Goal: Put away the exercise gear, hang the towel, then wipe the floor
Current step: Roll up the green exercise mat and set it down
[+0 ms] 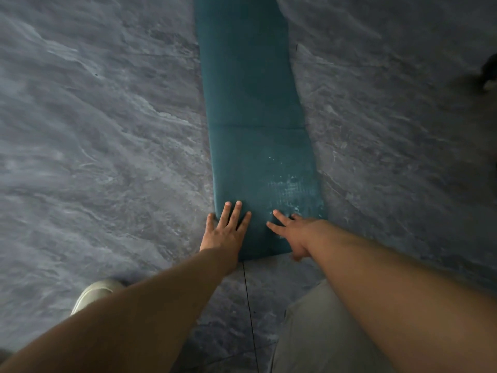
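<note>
From my head view, looking down, I see both bare arms reaching forward to the near end of a teal exercise mat. The mat lies unrolled on a grey marbled floor and runs away from me toward the top of the frame.

The left hand lies flat on the mat's near left corner. Its grip is open, the fingers straight and spread, with the outermost finger at the mat's left edge. The right hand rests on the mat just beside it, also with an open grip. Its fingers are straight and point up and to the left, and the thumb sits at the near edge — I cannot tell whether it hooks under.

A pale scuffed patch marks the mat just beyond the right hand, and a faint crease crosses it farther up.

A thin dark line runs along the floor from the mat's end toward me. A light shoe shows at lower left and a pale trouser leg at lower right. A blurred dark thing sits at the right edge, well apart from the mat.
</note>
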`<state>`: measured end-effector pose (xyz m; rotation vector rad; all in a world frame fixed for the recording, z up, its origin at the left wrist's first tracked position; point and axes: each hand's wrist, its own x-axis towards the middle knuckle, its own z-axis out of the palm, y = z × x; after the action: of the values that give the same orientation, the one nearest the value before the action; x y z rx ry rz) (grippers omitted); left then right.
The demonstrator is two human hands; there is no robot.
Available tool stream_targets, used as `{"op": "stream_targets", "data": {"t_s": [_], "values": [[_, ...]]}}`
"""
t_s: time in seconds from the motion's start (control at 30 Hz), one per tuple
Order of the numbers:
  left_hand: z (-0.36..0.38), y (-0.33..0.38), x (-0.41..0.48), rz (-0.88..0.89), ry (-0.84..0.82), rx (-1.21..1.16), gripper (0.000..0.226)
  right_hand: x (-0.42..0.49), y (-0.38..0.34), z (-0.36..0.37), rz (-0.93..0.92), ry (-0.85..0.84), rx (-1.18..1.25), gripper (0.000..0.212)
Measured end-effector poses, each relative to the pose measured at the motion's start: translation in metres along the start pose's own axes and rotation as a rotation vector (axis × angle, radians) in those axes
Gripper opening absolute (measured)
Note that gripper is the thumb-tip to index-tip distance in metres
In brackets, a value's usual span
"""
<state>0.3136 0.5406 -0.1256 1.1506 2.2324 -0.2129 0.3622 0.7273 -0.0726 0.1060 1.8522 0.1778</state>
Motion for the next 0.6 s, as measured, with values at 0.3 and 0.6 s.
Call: {"op": "stream_targets", "data": {"t_s": [0.3, 0.6], "values": [[-0.002, 0.008, -0.014, 0.08, 0.03, -0.071, 0.103, -0.004, 0.001, 0.001, -0.006, 0.019, 0.065, 0.113], [-0.007, 0.01, -0.03, 0.084, 0.211, -0.171, 0.067, -0.022, -0.004, -0.001, -0.059, 0.286, 0.126, 0.116]]}}
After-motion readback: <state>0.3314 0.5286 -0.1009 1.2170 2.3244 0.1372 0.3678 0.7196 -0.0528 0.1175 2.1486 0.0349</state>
